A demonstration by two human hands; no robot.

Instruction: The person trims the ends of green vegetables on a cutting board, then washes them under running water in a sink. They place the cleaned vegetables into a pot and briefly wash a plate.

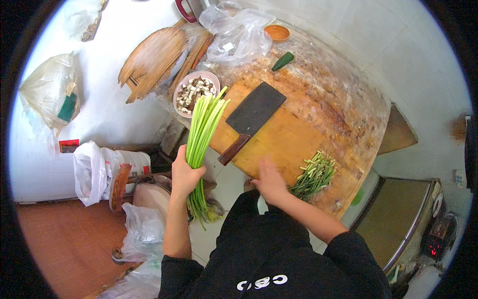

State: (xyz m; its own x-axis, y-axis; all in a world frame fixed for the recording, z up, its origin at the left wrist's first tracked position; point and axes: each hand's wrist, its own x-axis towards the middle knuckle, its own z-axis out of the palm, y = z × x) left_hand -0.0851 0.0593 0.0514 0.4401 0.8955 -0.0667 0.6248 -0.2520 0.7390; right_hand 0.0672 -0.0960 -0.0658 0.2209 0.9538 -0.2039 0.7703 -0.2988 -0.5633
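My left hand (185,174) is wrapped round a bunch of long green garlic scapes (201,132), held upright to the left of the wooden cutting board (298,134). Their upper ends reach in front of a bowl (217,82) of diced mushrooms (191,92). My right hand (271,182), blurred by motion, is over the board's near edge with thumb and fingers apart and nothing visible in it. A cleaver (256,109) lies flat on the board, its dark wooden handle (234,149) pointing toward me. Just right of my right hand is a pile of cut green stalk pieces (316,174).
A green vegetable end piece (283,61), an orange dish (277,33) and clear plastic bags (241,37) lie at the back of the worn table (343,94). White bags (89,172) hang at the left. A low cabinet (393,214) stands at the right.
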